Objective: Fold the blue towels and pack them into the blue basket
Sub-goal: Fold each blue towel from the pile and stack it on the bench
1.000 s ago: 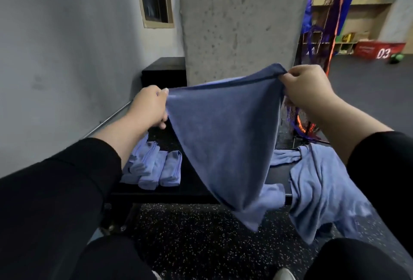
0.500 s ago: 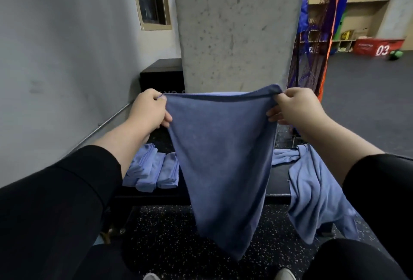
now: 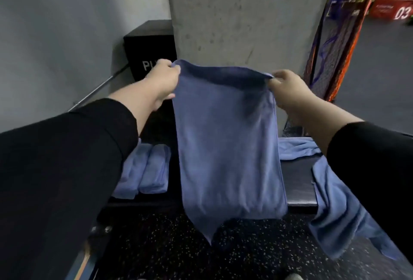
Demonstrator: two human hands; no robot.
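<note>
A blue towel hangs in the air in front of the person, held by its top edge over a dark bench. The left hand pinches the upper left corner, fingers curled round the cloth; the right hand pinches the upper right corner in the same way. The top edge sags slightly between the two grips and appears doubled over, though the shadow there makes the layering hard to confirm. The cloth falls as a tall panel, plain and matte, with soft vertical creases; its lower edge is uneven, one corner drooping to a point below the bench front, above the speckled floor. On the bench to the left lie folded towels, side by side and partly hidden by the left sleeve. To the right a loose towel lies crumpled on the bench top and spills over its front edge. Behind stand a concrete pillar and a black box with white letters, partly covered by the left hand.
</note>
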